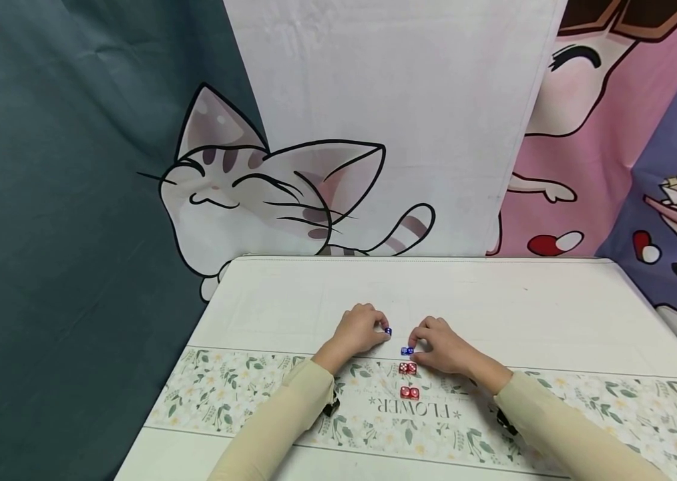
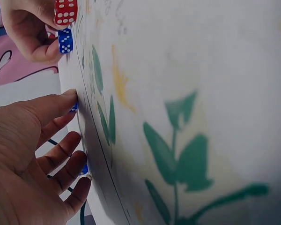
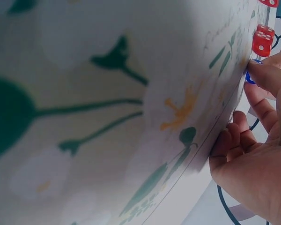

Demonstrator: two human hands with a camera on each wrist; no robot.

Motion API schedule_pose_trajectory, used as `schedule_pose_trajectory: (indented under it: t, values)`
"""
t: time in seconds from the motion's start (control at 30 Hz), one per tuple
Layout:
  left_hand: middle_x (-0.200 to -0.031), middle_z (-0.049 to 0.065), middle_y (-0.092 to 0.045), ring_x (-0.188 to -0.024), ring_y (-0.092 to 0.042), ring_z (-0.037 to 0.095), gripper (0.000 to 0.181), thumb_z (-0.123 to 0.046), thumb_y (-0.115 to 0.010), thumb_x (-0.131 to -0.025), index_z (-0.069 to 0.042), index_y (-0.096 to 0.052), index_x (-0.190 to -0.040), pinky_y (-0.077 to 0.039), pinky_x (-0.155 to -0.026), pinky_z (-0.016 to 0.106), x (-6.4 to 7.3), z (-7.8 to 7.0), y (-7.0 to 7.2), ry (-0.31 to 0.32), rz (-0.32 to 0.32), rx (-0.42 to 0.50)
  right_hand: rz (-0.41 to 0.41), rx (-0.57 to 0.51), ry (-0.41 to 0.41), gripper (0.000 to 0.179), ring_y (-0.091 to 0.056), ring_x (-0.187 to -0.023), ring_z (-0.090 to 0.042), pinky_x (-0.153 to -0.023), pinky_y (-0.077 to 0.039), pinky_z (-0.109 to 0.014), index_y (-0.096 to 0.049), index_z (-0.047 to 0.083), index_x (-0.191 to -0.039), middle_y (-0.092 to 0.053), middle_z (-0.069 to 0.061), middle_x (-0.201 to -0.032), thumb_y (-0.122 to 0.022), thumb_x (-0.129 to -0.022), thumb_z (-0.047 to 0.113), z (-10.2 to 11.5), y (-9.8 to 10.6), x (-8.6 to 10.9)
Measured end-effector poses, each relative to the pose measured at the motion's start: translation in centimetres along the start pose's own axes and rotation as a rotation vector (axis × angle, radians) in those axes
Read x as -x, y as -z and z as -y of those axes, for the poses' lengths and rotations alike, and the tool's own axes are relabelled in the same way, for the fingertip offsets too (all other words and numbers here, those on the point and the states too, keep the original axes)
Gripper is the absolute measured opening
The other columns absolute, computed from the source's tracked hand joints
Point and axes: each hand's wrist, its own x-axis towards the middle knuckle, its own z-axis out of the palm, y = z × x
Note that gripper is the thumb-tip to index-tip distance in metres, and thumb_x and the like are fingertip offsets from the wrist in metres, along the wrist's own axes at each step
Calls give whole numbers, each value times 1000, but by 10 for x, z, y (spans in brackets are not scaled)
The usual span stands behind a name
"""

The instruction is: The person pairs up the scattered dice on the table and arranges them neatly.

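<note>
My left hand (image 1: 360,330) pinches a small blue die (image 1: 388,331) between thumb and index finger, low over the white part of the table. In the left wrist view, a second bit of blue (image 2: 85,169) shows behind its other fingers, mostly hidden. To the right, my right hand (image 1: 443,347) has thumb and index finger on a pair of blue dice (image 1: 406,351) standing side by side. Its fingertips are at the right-hand die of that pair. Directly nearer to me lies a pair of red dice (image 1: 407,368), and another red pair (image 1: 409,393) lies below that.
A floral band (image 1: 242,387) with the printed word FLOWER crosses the white tabletop (image 1: 290,287). Behind the table's far edge hang a cat-print cloth (image 1: 326,80) and a pink cartoon cloth (image 1: 591,174). A dark green curtain (image 1: 62,234) hangs on the left.
</note>
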Motion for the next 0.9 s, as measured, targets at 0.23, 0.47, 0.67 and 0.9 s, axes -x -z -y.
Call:
schedule_pose_trajectory:
  t: [0.23,0.47,0.67,0.9]
  values:
    - [-95,-10,-59,-96,-53,13,18,-43,-77,-88,-28,-74,-97,-43,-86,36,0,-6,-1,-8,10,-12,-8,5,18,15,-46,-101,-23,-85,-40,-41,-66,26,-92,-52,3,-103,-80,-86,24,-2,-1,-1]
    - [-96,-10,-61,-100,-56,15,18,-44,-77,-88,-28,-75,-97,-44,-87,37,0,-14,-1,-36,10,-35,-5,3,23,15,-46,-101,-22,-86,-40,-41,-66,26,-92,-52,3,-103,-80,-86,24,-3,1,-1]
    - [-95,-11,-60,-95,-53,13,19,-44,-77,-88,-29,-75,-99,-43,-84,35,1,-19,-1,-41,20,-61,-14,1,44,16,-47,-100,-23,-85,-40,-42,-66,25,-91,-52,3,-101,-81,-85,23,-2,1,-1]
    - [-97,-10,-62,-95,-55,14,19,-46,-76,-88,-29,-75,-99,-44,-85,35,0,-24,-3,-50,26,-69,-9,-4,36,17,-46,-99,-22,-84,-40,-40,-66,25,-91,-52,3,-101,-81,-84,23,-2,1,-1]
